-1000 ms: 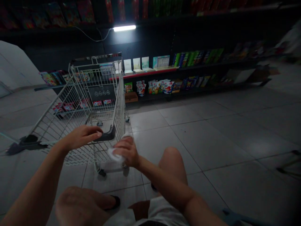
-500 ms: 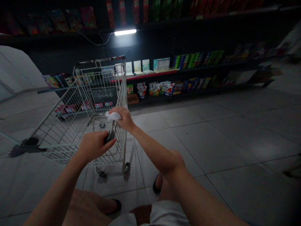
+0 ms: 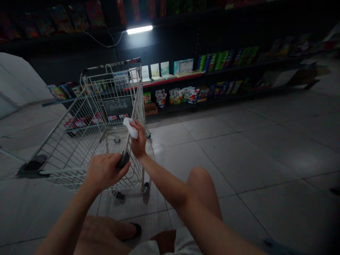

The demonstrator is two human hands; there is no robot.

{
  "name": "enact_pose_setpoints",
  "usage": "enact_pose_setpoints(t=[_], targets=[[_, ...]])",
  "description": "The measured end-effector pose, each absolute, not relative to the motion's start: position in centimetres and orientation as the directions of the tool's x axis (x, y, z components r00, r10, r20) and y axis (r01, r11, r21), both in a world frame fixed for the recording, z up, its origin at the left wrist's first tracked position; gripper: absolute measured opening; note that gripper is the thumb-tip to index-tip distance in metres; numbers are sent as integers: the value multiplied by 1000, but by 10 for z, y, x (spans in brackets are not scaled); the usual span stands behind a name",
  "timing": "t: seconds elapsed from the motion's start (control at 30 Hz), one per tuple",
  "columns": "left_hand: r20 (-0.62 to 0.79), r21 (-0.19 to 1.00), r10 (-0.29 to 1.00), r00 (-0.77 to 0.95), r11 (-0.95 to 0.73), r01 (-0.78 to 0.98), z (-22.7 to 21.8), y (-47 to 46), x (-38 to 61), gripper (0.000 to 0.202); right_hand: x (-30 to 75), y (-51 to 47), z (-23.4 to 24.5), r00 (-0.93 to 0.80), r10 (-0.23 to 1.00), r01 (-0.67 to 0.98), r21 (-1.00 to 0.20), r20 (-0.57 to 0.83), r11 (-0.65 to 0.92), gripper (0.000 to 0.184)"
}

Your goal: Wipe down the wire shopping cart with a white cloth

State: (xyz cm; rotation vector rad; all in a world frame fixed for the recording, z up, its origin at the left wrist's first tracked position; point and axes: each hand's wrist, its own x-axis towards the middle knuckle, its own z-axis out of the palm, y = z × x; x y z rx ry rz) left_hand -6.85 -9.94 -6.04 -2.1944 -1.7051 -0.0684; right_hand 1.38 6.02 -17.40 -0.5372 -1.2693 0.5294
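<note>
The shopping cart (image 3: 66, 172) stands left of centre on the tiled floor (image 3: 239, 152), directly before the person, its handle (image 3: 111, 64) at the far end. The left hand (image 3: 106, 170) is closed around the dark corner cap (image 3: 123, 160) at the cart's near right corner, thumb on the near side. The right hand (image 3: 138, 140) is closed on a white cloth (image 3: 131, 128), part of it protruding to the left, over the cart's right upper rail; firmness of contact cannot be told.

Beyond the cart runs dark shelving (image 3: 170, 40), lit by a tube lamp (image 3: 140, 29). Bagged goods (image 3: 184, 95) sit on the lower tier, with an open carton (image 3: 150, 108) to their left, near the cart's far right side. Boxed items (image 3: 186, 66) rest above. The cart's wire sides partly obstruct sight of the stock at far left. At near right, the person's knee (image 3: 202, 179) is partly covered by the right forearm.
</note>
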Motion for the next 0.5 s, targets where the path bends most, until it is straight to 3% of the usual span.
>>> enact_pose_setpoints(t=[0.13, 0.2, 0.3, 0.4, 0.5], targets=[[280, -274, 916, 287, -210, 939, -63, -101, -71, 44, 24, -17, -258, 155, 699, -51, -701, 698, 712, 35], [300, -290, 906, 299, -212, 933, -65, -101, -72, 45, 33, -30, -274, 164, 753, -41, -758, 637, 651, 32], [319, -307, 893, 319, -222, 926, -66, -101, -73, 45, 41, -23, -248, 185, 754, -73, -756, 631, 650, 30], [318, -298, 895, 314, -220, 929, -65, -101, -73, 43, 38, -18, -215, 118, 651, -90, -645, 750, 759, 30], [295, -272, 911, 287, -208, 940, -64, -103, -73, 44, 34, -24, -233, 80, 595, -33, -594, 800, 804, 31]])
